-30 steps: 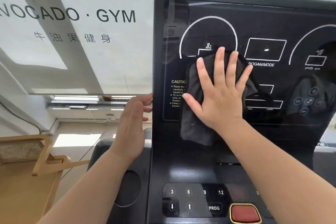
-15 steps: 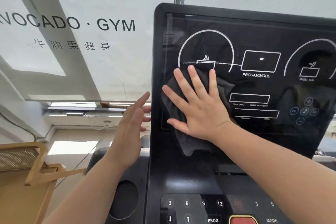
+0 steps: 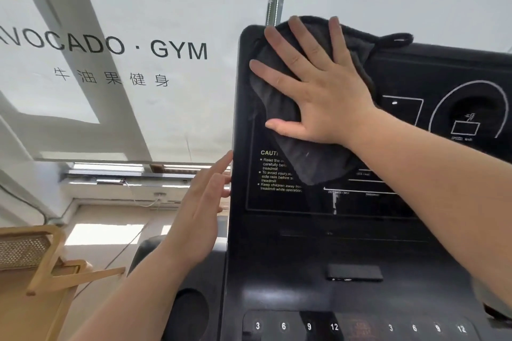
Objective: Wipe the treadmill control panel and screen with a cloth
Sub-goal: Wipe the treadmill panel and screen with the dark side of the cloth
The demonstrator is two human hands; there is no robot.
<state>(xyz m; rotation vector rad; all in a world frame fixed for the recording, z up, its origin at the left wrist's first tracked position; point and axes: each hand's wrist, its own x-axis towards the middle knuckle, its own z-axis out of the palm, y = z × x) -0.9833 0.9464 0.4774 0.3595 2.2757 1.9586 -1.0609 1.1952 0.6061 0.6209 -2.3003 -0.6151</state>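
The black treadmill screen (image 3: 401, 202) fills the right half of the view, with white dial outlines and a caution notice. My right hand (image 3: 318, 91) lies flat, fingers spread, pressing a dark grey cloth (image 3: 304, 158) against the screen's top left corner. The cloth's upper edge and its hanging loop stick out past the screen's top rim. Below the screen lies the control panel (image 3: 360, 327) with numbered keys. My left hand (image 3: 199, 213) is open, its fingertips touching the screen's left edge.
A frosted glass wall with "AVOCADO · GYM" lettering (image 3: 110, 44) stands behind. A light wooden chair with a woven back (image 3: 36, 257) sits at the lower left. A round cup recess (image 3: 191, 313) sits in the console beside the control panel.
My right hand slid the cloth up and left from the screen's middle to its top left corner. The left hand stayed at the screen's left edge.
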